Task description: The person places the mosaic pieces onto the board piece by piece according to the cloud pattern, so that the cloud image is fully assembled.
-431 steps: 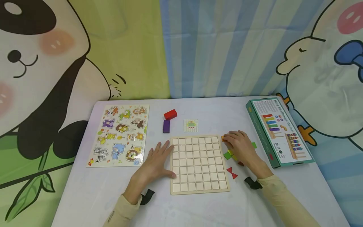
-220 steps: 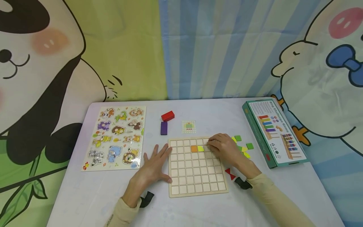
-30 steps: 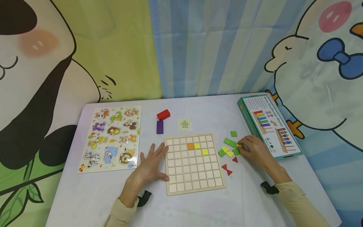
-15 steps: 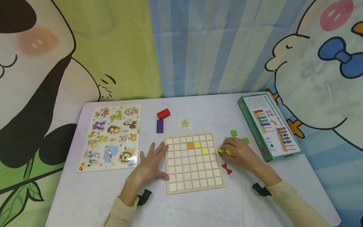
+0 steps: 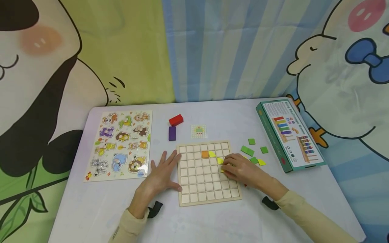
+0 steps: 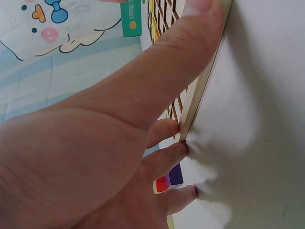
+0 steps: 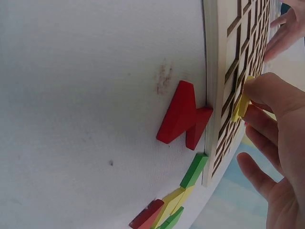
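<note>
Pinching yellow tile (image 7: 245, 100) | right hand (image 5: 243, 170) over board (image 5: 202, 178) | left hand (image 5: 158, 178) splayed

Animal puzzle (image 5: 120, 145), red block (image 5: 176, 120) behind purple block (image 5: 172, 133), game box (image 5: 290, 134), cartoon backdrop (image 5: 231, 50).

Long beige sleeves on both arms. L sleeve (image 5: 129, 227), bottom of the head view a bit left of ctr, has a small dark marking (image 5: 115, 233) along it, too tiny to read tbh. R sleeve (image 5: 310, 214), lower right, looks plain w/ some soft creases. Both have a stubby black tab by the cuff, L tab (image 5: 155, 210) and R tab (image 5: 269, 203). L hand (image 5: 161, 175) & R hand (image 5: 246, 170), mid-frame, are bare.
</note>
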`<action>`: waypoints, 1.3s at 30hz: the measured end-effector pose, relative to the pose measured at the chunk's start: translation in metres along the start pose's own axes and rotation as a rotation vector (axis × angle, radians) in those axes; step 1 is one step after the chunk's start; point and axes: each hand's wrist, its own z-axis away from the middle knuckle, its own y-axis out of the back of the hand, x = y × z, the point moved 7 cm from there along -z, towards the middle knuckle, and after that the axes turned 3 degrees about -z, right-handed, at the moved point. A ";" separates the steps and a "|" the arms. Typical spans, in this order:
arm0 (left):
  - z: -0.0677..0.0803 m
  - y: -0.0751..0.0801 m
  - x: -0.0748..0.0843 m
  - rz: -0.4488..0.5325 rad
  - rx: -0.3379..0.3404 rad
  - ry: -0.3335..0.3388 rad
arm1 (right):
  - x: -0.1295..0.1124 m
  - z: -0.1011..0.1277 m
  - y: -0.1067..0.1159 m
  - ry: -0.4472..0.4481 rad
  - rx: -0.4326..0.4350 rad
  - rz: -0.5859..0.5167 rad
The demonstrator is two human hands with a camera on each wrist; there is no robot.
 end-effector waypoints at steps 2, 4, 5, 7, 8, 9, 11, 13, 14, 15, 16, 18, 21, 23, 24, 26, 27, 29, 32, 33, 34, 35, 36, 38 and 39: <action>0.000 0.001 0.000 0.003 0.003 -0.003 | 0.000 0.000 -0.002 -0.005 -0.011 0.004; -0.001 0.001 0.001 0.007 0.003 -0.004 | 0.000 0.000 -0.003 -0.002 -0.016 0.007; -0.001 0.001 0.001 0.009 0.003 -0.004 | -0.001 -0.001 -0.003 0.006 -0.016 0.013; -0.001 0.001 0.001 0.009 0.005 -0.006 | -0.001 -0.001 -0.004 0.022 -0.017 0.029; -0.002 0.001 0.001 0.009 0.006 -0.006 | -0.002 -0.001 -0.005 0.031 -0.018 0.035; -0.002 0.001 0.001 0.009 0.006 -0.007 | -0.002 0.000 -0.005 0.038 -0.020 0.047; -0.002 0.002 0.001 0.007 0.007 -0.007 | -0.002 0.000 -0.007 0.046 -0.029 0.069; -0.002 0.002 0.001 0.005 0.006 -0.006 | -0.002 0.001 -0.008 0.045 -0.035 0.089; -0.002 0.002 0.001 0.005 0.006 -0.006 | -0.002 0.002 -0.009 0.044 -0.034 0.097; -0.002 0.002 0.002 0.004 0.006 -0.006 | -0.002 0.003 -0.009 0.043 -0.034 0.107; -0.002 0.002 0.002 0.003 0.004 -0.006 | -0.003 0.003 -0.009 0.046 -0.034 0.114; -0.001 0.002 0.002 0.001 0.003 -0.006 | -0.004 0.005 -0.010 0.055 -0.026 0.126; -0.001 0.003 0.004 -0.001 0.002 -0.007 | -0.005 0.006 -0.010 0.066 -0.010 0.127; -0.001 0.004 0.004 0.000 0.002 -0.008 | -0.006 0.006 -0.010 0.074 0.010 0.122; 0.000 0.004 0.004 0.001 0.003 -0.008 | -0.006 0.006 -0.010 0.078 0.022 0.118; 0.000 0.004 0.004 0.000 0.005 -0.006 | -0.007 0.006 -0.010 0.081 0.042 0.106; 0.000 0.004 0.004 0.001 0.006 -0.005 | -0.007 0.006 -0.009 0.086 0.055 0.103; 0.000 0.004 0.003 0.000 0.008 -0.004 | -0.008 0.006 -0.009 0.088 0.072 0.097; 0.000 0.004 0.003 0.003 0.008 -0.001 | -0.010 0.006 -0.008 0.078 0.087 0.080; 0.000 0.003 0.003 0.004 0.007 -0.001 | -0.010 0.006 -0.008 0.071 0.093 0.071; 0.000 0.003 0.003 0.005 0.007 0.000 | -0.010 0.006 -0.007 0.058 0.101 0.061; 0.000 0.003 0.003 0.007 0.006 0.000 | -0.010 0.006 -0.006 0.040 0.109 0.050; 0.000 0.002 0.002 0.009 0.005 0.001 | -0.008 0.006 -0.004 0.021 0.121 0.035; 0.000 0.002 0.002 0.013 0.005 0.002 | -0.004 0.006 -0.003 -0.033 0.131 0.019; -0.001 0.001 0.001 0.012 0.005 0.002 | -0.002 0.006 -0.003 -0.064 0.130 0.015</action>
